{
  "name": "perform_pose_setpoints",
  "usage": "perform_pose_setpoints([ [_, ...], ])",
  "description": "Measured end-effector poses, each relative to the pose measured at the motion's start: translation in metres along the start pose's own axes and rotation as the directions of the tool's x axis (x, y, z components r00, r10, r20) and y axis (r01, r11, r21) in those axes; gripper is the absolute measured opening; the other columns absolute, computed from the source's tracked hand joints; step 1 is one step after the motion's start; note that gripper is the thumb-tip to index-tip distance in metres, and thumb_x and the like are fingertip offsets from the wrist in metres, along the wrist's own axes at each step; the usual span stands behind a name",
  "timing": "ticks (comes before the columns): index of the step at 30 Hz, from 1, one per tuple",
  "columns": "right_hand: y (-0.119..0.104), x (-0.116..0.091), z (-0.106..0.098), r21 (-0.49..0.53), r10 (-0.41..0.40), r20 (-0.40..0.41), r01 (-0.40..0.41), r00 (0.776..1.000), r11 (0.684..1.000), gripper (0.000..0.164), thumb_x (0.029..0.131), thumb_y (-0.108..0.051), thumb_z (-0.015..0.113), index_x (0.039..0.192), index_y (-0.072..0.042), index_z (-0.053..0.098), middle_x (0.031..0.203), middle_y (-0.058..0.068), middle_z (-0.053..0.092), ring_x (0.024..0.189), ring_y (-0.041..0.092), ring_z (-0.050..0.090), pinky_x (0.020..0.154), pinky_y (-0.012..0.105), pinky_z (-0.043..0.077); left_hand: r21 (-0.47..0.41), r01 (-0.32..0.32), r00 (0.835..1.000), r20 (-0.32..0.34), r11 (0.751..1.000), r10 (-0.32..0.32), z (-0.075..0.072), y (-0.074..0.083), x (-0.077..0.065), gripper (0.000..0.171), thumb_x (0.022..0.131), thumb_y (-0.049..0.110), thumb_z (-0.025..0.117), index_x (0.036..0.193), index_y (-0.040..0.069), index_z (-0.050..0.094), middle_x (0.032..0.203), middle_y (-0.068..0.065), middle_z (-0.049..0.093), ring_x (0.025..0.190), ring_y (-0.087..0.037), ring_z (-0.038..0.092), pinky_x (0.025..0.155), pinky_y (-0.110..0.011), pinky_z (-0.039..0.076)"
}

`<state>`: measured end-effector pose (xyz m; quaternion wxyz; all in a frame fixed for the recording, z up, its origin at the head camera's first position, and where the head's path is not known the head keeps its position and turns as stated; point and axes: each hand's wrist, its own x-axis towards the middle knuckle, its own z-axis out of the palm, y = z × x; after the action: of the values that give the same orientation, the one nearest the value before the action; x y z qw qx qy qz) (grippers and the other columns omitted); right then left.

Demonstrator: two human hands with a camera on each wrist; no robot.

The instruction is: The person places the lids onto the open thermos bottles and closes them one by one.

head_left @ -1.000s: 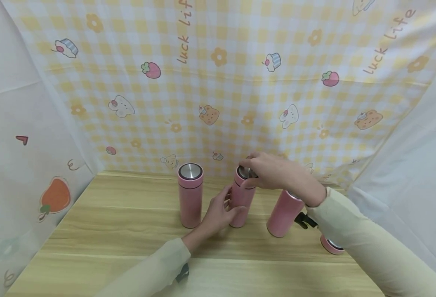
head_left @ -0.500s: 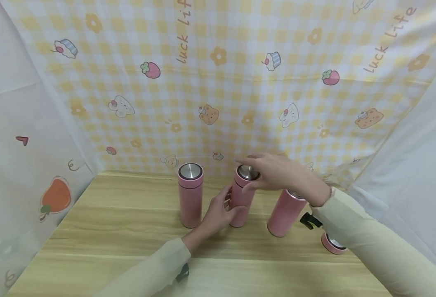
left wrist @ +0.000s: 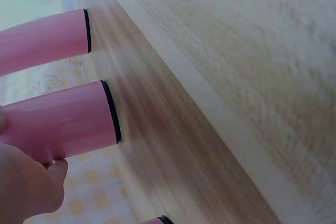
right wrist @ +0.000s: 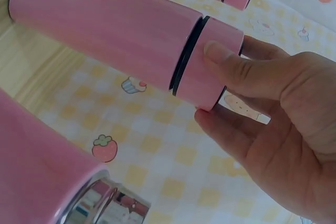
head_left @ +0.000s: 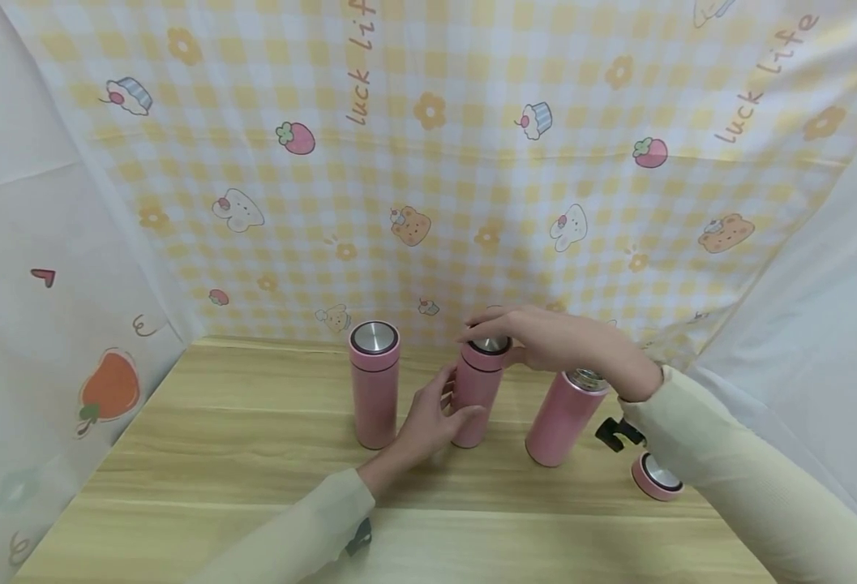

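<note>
- Left hand (head_left: 428,420) grips middle bottle (head_left: 481,384) round its body.
- Right hand (head_left: 555,337) pinches its cap (right wrist: 202,85) up top.
- Bottle upright on worktop (head_left: 253,454), just right of left hand.

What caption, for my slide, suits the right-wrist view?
Right hand grips the round pink lid of a pink cylindrical flask.

The left hand (left wrist: 29,187) grips a pink bottle (left wrist: 65,121) on the wooden surface (left wrist: 157,121), near the edge by the checked cloth (left wrist: 94,184). A second pink bottle (left wrist: 47,40) stands along that edge.
</note>
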<state>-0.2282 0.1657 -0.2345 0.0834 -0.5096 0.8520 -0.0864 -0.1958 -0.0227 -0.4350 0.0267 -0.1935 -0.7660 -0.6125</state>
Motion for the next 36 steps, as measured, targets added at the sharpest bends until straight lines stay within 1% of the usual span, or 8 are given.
perform_pose_setpoints([
  [6, -0.002, 0.002, 0.001, 0.001, 0.020, -0.009, -0.020, 1.000, 1.000, 0.062, 0.083, 0.014, 0.076, 0.139, -0.006, 0.062, 0.146, 0.015, 0.052, 0.124, 0.031, 0.058, 0.095, 0.036, 0.055, -0.008, -0.007, 1.000, 0.002, 1.000, 0.007, 0.000, 0.000, 0.000, 0.071, 0.094, 0.028, 0.077, 0.153, 0.013, 0.040, 0.148, -0.006, 0.050, 0.132, -0.025, 0.051, 0.107, -0.037, 0.045],
  [13, -0.005, 0.004, 0.000, -0.019, 0.012, -0.007, -0.012, 1.000, 1.000, 0.062, 0.081, 0.012, 0.078, 0.139, -0.006, 0.063, 0.143, 0.015, 0.055, 0.119, 0.028, 0.061, 0.091, 0.034, 0.057, -0.006, -0.001, 1.000, 0.003, 1.000, 0.001, -0.001, 0.000, 0.000, 0.071, 0.094, 0.028, 0.077, 0.153, 0.012, 0.040, 0.148, -0.007, 0.050, 0.132, -0.024, 0.050, 0.107, -0.035, 0.044],
  [17, -0.007, 0.005, -0.002, -0.027, 0.012, -0.005, -0.013, 1.000, 1.000, 0.063, 0.081, 0.012, 0.078, 0.139, -0.006, 0.062, 0.142, 0.013, 0.056, 0.119, 0.026, 0.061, 0.091, 0.034, 0.057, -0.012, -0.013, 1.000, 0.001, 1.000, 0.013, -0.001, 0.001, 0.000, 0.071, 0.094, 0.027, 0.077, 0.152, 0.009, 0.040, 0.147, -0.009, 0.050, 0.132, -0.026, 0.051, 0.108, -0.037, 0.045],
  [21, -0.008, 0.006, -0.002, -0.031, 0.022, 0.001, -0.021, 1.000, 0.999, 0.063, 0.082, 0.010, 0.079, 0.141, -0.005, 0.061, 0.144, 0.012, 0.055, 0.122, 0.026, 0.059, 0.093, 0.035, 0.056, -0.018, -0.020, 1.000, -0.001, 1.000, 0.020, -0.001, 0.002, 0.000, 0.070, 0.094, 0.026, 0.076, 0.152, 0.007, 0.040, 0.147, -0.011, 0.050, 0.131, -0.029, 0.051, 0.108, -0.040, 0.044],
  [24, -0.009, 0.007, -0.003, -0.041, 0.017, -0.002, -0.017, 1.000, 0.999, 0.064, 0.081, 0.007, 0.081, 0.140, -0.005, 0.061, 0.143, 0.011, 0.057, 0.124, 0.025, 0.058, 0.094, 0.035, 0.055, -0.012, -0.006, 1.000, 0.000, 1.000, 0.006, -0.001, 0.003, 0.000, 0.068, 0.094, 0.027, 0.076, 0.150, 0.010, 0.042, 0.146, -0.009, 0.051, 0.131, -0.028, 0.051, 0.108, -0.040, 0.044],
  [29, -0.010, 0.009, -0.002, -0.064, 0.013, -0.014, -0.014, 1.000, 0.998, 0.064, 0.079, 0.006, 0.083, 0.138, -0.004, 0.062, 0.137, 0.011, 0.061, 0.121, 0.025, 0.060, 0.095, 0.035, 0.055, -0.009, 0.020, 1.000, 0.007, 1.000, -0.020, 0.000, 0.004, -0.001, 0.067, 0.094, 0.028, 0.077, 0.150, 0.014, 0.043, 0.145, -0.005, 0.052, 0.131, -0.024, 0.051, 0.109, -0.038, 0.044],
  [36, -0.013, 0.011, -0.002, -0.100, 0.064, -0.016, -0.066, 0.998, 0.993, 0.057, 0.082, 0.006, 0.080, 0.136, -0.003, 0.064, 0.127, 0.010, 0.065, 0.114, 0.024, 0.063, 0.090, 0.035, 0.056, -0.004, 0.024, 1.000, 0.004, 1.000, -0.024, 0.000, 0.003, -0.001, 0.070, 0.094, 0.027, 0.076, 0.152, 0.014, 0.040, 0.146, -0.005, 0.051, 0.131, -0.024, 0.051, 0.109, -0.038, 0.044],
])
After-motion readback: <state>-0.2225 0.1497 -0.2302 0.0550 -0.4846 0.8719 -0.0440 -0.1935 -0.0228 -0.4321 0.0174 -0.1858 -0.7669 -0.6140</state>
